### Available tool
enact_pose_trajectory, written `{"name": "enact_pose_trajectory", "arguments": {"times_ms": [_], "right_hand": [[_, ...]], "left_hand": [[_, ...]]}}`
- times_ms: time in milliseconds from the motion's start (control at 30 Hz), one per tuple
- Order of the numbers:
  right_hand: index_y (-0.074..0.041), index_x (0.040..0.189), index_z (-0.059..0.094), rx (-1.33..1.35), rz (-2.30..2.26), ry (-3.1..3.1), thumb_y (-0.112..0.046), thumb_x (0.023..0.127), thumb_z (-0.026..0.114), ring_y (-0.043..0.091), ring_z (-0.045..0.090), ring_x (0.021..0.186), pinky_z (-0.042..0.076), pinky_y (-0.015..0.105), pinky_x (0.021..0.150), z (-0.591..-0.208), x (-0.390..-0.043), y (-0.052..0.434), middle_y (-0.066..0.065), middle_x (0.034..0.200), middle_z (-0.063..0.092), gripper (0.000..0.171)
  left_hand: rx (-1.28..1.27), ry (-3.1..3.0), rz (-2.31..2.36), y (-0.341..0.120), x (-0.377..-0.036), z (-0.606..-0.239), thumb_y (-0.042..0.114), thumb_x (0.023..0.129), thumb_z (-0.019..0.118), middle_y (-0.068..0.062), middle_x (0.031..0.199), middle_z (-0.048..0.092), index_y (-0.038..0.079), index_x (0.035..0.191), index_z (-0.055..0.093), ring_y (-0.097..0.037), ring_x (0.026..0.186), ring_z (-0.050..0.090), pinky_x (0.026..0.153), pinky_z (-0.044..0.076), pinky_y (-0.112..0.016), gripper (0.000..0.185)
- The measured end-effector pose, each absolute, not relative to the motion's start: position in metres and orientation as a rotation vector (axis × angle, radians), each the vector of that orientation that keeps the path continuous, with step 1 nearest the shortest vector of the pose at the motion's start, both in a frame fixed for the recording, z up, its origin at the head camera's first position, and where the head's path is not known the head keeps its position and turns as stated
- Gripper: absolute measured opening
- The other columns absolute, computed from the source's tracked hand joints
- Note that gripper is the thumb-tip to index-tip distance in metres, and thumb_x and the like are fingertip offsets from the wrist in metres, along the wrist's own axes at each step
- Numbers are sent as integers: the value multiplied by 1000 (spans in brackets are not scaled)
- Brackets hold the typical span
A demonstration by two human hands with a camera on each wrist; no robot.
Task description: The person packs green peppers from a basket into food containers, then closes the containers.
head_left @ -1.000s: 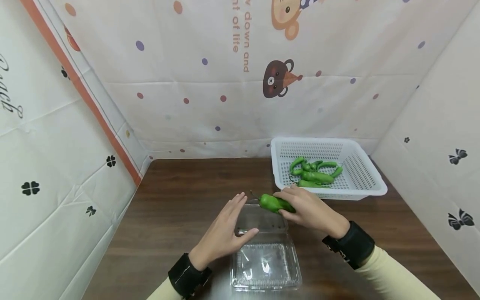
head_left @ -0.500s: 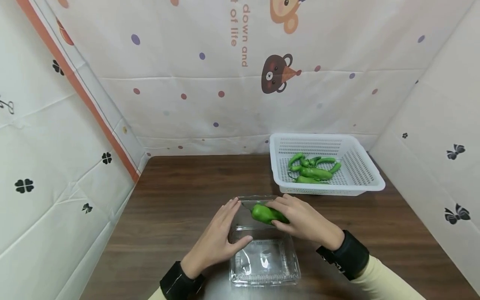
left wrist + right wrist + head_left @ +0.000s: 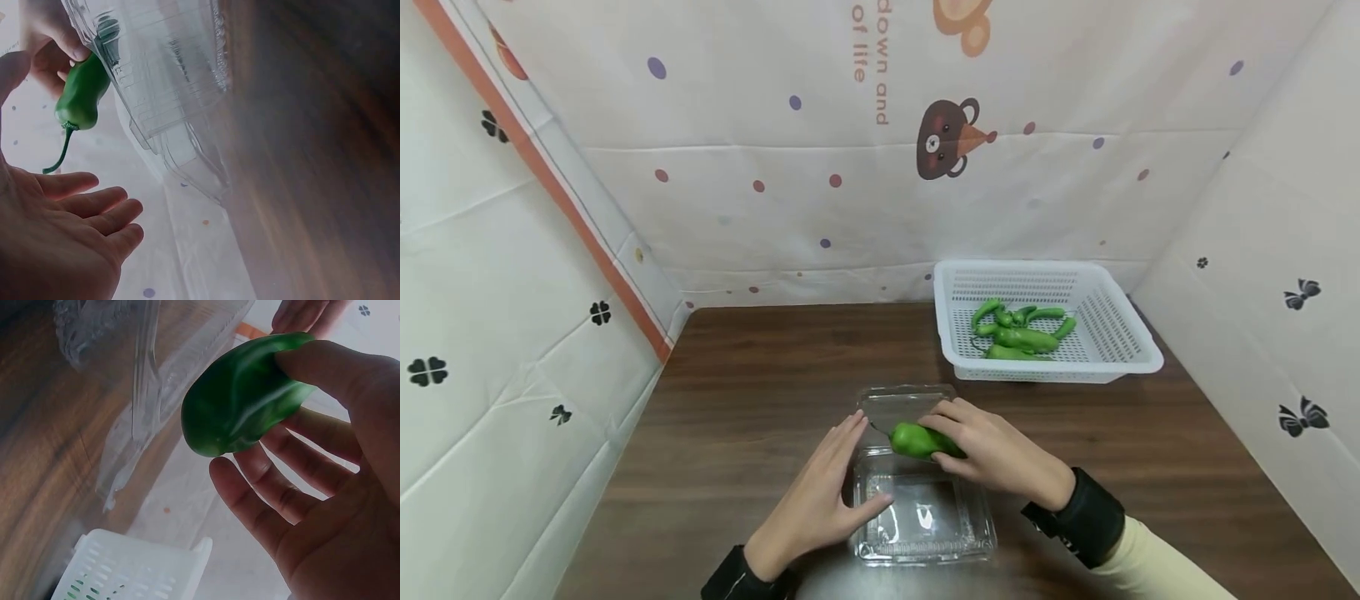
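Your right hand (image 3: 1000, 454) pinches a glossy green pepper with a thin curved stem (image 3: 920, 441) between thumb and curled fingers, stem pointing toward nine o'clock, so the fat body hangs clear of your palm. The pepper sits just above the hinge line of the clear plastic clamshell box (image 3: 922, 512) that lies opened flat on the dark wooden table (image 3: 752, 375) — tray nearest you at six o'clock, lid lying back at twelve. The right wrist view shows your thumb pressing the top of the pepper and your fingers underneath, a grip that probably leaves the underside free to go down first. Your left hand (image 3: 820, 500) holds nothing; its fingers are straight and together, palm turned inward against the box's nine o'clock edge, seemingly to keep the light plastic from sliding. In the left wrist view that hand (image 3: 62, 250) is spread and relaxed, apart from the pepper (image 3: 80, 100). Well away at one o'clock, the white perforated plastic basket (image 3: 1120, 329) holds several more green peppers (image 3: 1018, 333), piled loosely toward its left side.
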State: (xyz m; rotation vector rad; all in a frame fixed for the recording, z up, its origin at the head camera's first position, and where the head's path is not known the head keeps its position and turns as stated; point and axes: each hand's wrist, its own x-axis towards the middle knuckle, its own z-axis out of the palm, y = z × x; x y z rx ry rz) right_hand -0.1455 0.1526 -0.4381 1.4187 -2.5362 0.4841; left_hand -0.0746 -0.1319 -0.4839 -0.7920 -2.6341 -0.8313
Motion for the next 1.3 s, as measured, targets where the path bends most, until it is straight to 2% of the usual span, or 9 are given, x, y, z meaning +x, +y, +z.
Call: {"name": "enact_pose_trajectory", "arguments": {"times_ms": [167,367,467,633,1033,1300], "right_hand": [[-10,128,68,1457,484,-2526,-25,92,78,8,54,96,55,27,76,-438,-142,145,-3,114,60,40],[-8,128,68,1465,473,-2513,-23,89,82,8,54,95,54,25,74,-443,-133,149,-3,113,60,43],[-9,126,69,1484,466,-2495,-22,88,83,8,55,94,54,24,73,-446,-130,149,-4,111,60,43],[-10,125,69,1510,465,-2476,-21,87,84,7,55,93,52,23,72,-451,-127,144,-5,110,61,42],[-12,127,68,1530,464,-2510,-19,87,85,8,56,96,51,22,74,-455,-119,143,-4,112,61,45],[-12,128,68,1523,468,-2527,-19,88,84,8,55,95,51,22,73,-458,-120,144,-5,112,61,43]], "left_hand": [[-767,-2669,-842,-137,-63,-488,65,84,75,-12,165,31,5,161,30,-34,148,36,119,34,-53,107],[-789,-2738,-897,-135,-57,-494,71,82,73,-4,169,25,6,162,29,-31,152,30,120,32,-53,112],[-826,-2726,-883,-134,-55,-496,70,79,76,-6,168,24,2,161,30,-30,152,30,122,29,-51,116],[-885,-2672,-817,-134,-55,-500,69,76,80,-10,167,27,3,162,28,-33,150,34,122,29,-50,120],[-901,-2670,-780,-135,-53,-504,71,76,78,-13,166,31,-5,155,38,-35,148,37,120,31,-53,117],[-847,-2704,-837,-134,-54,-506,69,75,81,-9,166,30,0,159,33,-32,150,34,122,29,-51,119]]}}
